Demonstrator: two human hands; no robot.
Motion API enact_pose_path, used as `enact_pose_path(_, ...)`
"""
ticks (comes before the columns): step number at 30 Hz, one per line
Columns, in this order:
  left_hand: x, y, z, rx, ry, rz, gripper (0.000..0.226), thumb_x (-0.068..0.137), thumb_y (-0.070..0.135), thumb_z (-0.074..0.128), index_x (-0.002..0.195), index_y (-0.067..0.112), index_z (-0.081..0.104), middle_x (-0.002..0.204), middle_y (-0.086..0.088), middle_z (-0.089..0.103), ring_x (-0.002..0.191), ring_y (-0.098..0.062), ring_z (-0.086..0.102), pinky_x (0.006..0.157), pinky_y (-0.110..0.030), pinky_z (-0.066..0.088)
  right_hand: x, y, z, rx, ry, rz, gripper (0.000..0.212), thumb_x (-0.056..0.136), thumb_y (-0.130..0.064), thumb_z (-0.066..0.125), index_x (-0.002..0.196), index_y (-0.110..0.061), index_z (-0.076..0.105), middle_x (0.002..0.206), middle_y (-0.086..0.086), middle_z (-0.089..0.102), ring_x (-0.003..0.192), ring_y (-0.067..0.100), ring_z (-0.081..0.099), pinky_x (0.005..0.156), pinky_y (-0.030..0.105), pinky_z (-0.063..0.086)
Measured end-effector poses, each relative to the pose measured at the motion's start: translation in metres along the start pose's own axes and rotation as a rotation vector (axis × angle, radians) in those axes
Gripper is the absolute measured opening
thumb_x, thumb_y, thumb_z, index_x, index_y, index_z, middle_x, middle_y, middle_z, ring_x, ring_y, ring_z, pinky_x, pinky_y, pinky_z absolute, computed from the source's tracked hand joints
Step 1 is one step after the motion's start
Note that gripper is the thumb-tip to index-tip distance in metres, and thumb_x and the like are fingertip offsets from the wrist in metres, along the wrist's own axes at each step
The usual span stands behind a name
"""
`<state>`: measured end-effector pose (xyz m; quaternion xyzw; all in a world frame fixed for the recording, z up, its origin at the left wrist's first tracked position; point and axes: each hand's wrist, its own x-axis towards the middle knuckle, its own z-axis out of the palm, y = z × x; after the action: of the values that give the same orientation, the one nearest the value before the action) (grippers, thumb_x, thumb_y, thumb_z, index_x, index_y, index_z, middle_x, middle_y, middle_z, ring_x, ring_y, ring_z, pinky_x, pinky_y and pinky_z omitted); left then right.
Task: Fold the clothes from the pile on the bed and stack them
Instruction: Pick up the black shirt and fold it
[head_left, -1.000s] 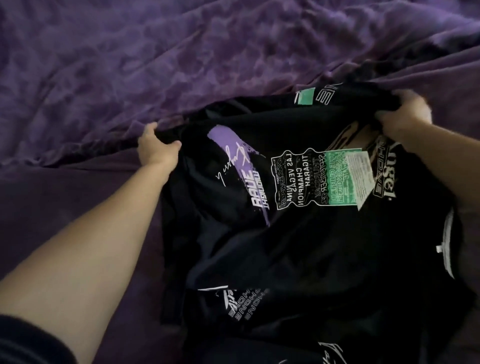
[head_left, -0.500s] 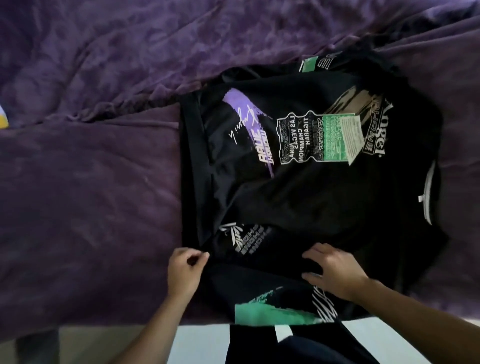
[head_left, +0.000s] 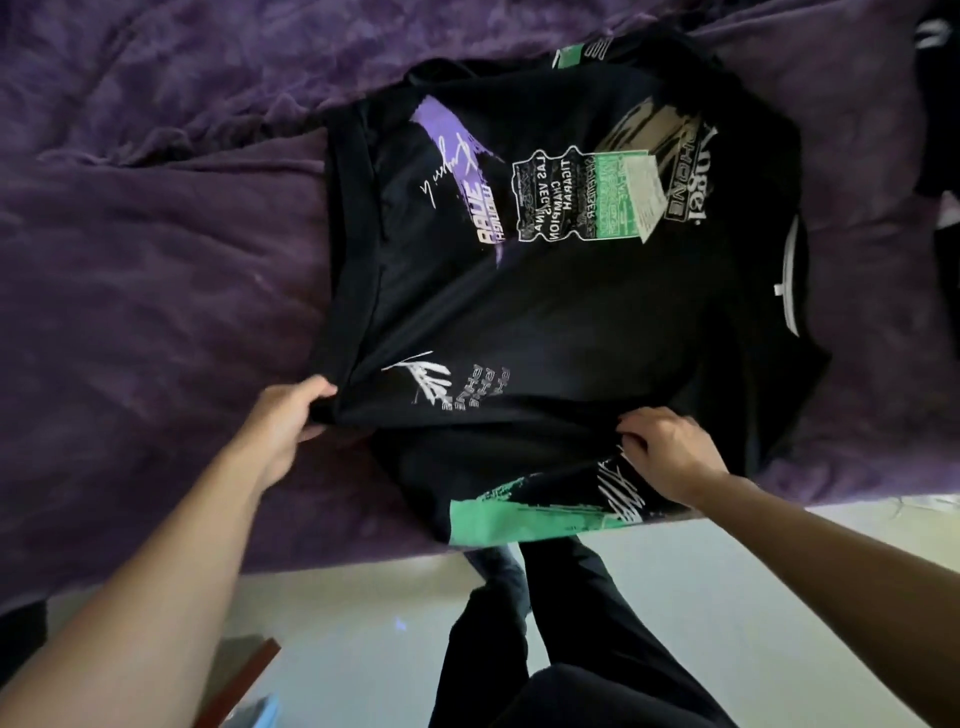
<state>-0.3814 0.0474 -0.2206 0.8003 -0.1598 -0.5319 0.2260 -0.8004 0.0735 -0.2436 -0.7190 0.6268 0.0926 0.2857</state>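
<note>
Black printed T-shirt (head_left: 571, 312) spread on the purple-blanketed bed (head_left: 156, 270), left hand (head_left: 291, 423) gripping its near hem corner, right hand (head_left: 670, 452) pinching the near edge; both should lift evenly, keeping the fold straight and taut.

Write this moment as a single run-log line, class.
stage: folding black T-shirt spread on purple bedspread | left hand: grips hem corner | right hand: pinches near-edge fabric
</note>
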Motion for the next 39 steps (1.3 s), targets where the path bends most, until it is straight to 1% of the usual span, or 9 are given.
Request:
enact_pose_path(6,-0.061,-0.063,-0.027,0.593,0.486,0.351,0.006,0.076,0.013,0.074,0.076,0.011,0.068,0.079,-0.016,0.07,0.08,-0.033,0.066,0.069,-0.036,0.048,-0.073,-0.003,0.013,-0.077,0.253,-0.133,0.043,0.066,-0.021,0.08,0.105,-0.014,0.062,0.109,0.006,0.059,0.098,0.032,0.055,0.073,0.041,0.046)
enact_pose_path(9,-0.092,-0.097,0.02,0.865,0.1,0.715,0.015,0.071,0.024,0.078,0.079,0.017,0.068,0.081,-0.005,0.065,0.08,-0.03,0.061,0.065,-0.036,0.046,-0.099,0.001,0.03,-0.185,0.114,-0.211,0.05,0.063,-0.039,0.083,0.105,-0.019,0.066,0.112,0.002,0.06,0.103,0.029,0.058,0.079,0.041,0.047)
enact_pose_path(12,-0.105,-0.131,0.079,1.172,-0.121,0.908,0.068,0.066,0.047,0.076,0.126,0.023,0.058,0.12,-0.006,0.054,0.11,-0.029,0.051,0.085,-0.04,0.043,-0.1,0.003,0.036,-0.098,0.239,-0.161,0.015,0.078,-0.023,0.077,0.09,-0.017,0.071,0.105,0.001,0.068,0.102,0.029,0.063,0.08,0.041,0.045)
enact_pose_path(16,-0.09,-0.135,0.116,1.057,0.06,0.79,0.057,0.076,0.04,0.071,0.129,0.026,0.056,0.131,-0.005,0.048,0.123,-0.027,0.043,0.093,-0.042,0.037,-0.095,0.001,0.021,0.074,0.456,-0.075,0.015,0.094,-0.028,0.049,0.091,-0.016,0.056,0.081,0.003,0.068,0.073,0.032,0.061,0.069,0.033,0.043)
enact_pose_path(21,-0.087,-0.11,0.1,0.531,0.098,0.681,0.016,0.077,0.001,0.057,0.085,0.009,0.068,0.069,-0.008,0.062,0.069,-0.032,0.059,0.065,-0.035,0.044,-0.103,0.013,-0.006,0.104,0.483,-0.022,0.015,0.1,-0.029,0.043,0.099,-0.015,0.05,0.064,0.003,0.057,0.054,0.039,0.058,0.051,0.036,0.045)
enact_pose_path(24,-0.107,-0.1,0.073,0.386,-0.101,0.65,0.012,0.075,0.015,0.048,0.065,0.015,0.054,0.05,0.004,0.043,0.048,-0.014,0.039,0.053,-0.031,0.031,-0.111,0.014,-0.009,0.074,0.417,0.012,0.017,0.097,-0.028,0.046,0.1,-0.013,0.051,0.058,0.004,0.054,0.055,0.041,0.059,0.052,0.036,0.043)
enact_pose_path(30,-0.127,-0.077,0.024,1.129,-0.269,0.761,0.027,0.066,0.032,0.068,0.08,0.027,0.045,0.07,0.011,0.055,0.076,-0.022,0.06,0.063,-0.033,0.046,-0.126,0.023,-0.017,0.066,0.327,0.014,0.024,0.095,-0.034,0.044,0.099,-0.013,0.054,0.058,0.008,0.06,0.056,0.039,0.061,0.053,0.032,0.04)
enact_pose_path(36,-0.073,-0.012,0.005,0.697,-0.383,0.366,0.024,0.069,0.002,0.078,0.085,0.018,0.069,0.082,-0.004,0.071,0.076,-0.016,0.063,0.064,-0.024,0.05,-0.065,0.028,-0.054,-0.008,0.328,-0.079,0.02,0.094,-0.038,0.047,0.098,-0.02,0.056,0.071,0.015,0.066,0.065,0.041,0.064,0.056,0.039,0.046)
enact_pose_path(39,-0.034,0.011,0.007,0.668,-0.06,0.298,0.037,0.072,0.015,0.082,0.105,0.014,0.065,0.092,-0.009,0.068,0.084,-0.025,0.063,0.067,-0.03,0.05,-0.005,0.027,-0.071,-0.074,0.336,0.007,0.025,0.094,-0.042,0.051,0.109,-0.022,0.056,0.094,0.017,0.068,0.087,0.041,0.063,0.068,0.041,0.045)
